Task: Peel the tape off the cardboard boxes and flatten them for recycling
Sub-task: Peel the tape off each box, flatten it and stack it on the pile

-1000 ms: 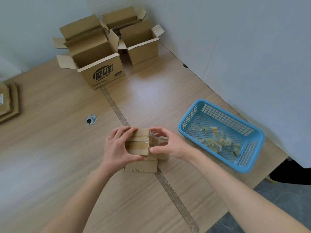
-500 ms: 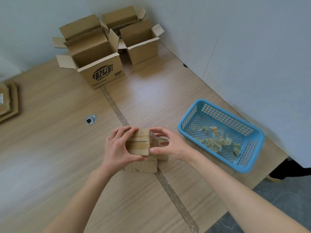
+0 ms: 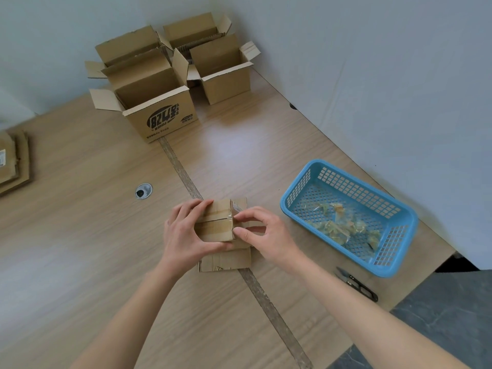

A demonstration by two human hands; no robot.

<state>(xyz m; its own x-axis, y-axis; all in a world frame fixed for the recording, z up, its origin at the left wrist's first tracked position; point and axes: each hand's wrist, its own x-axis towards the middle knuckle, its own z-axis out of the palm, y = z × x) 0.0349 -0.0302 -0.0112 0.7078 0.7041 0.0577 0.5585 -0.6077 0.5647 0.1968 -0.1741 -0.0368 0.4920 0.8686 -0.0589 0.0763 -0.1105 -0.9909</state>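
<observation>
A small taped cardboard box [image 3: 217,222] stands on the wooden table just in front of me. My left hand [image 3: 183,233] grips it, fingers over its top left edge and thumb under its near side. My right hand [image 3: 262,233] is at the box's right end, thumb and forefinger curled and pinching at the tape on that corner. A strip of clear tape [image 3: 215,216] runs across the top seam. One lower flap [image 3: 226,261] lies out flat toward me.
Several open cardboard boxes [image 3: 159,102] stand at the far corner by the wall. A blue plastic basket [image 3: 348,217] with peeled tape scraps sits to the right. Small black snips [image 3: 356,284] lie near the table's right edge. Flattened cardboard [image 3: 13,161] is stacked far left.
The view has shifted slightly. My right hand's fingers have moved closer onto the box's right corner. The left hand keeps its hold.
</observation>
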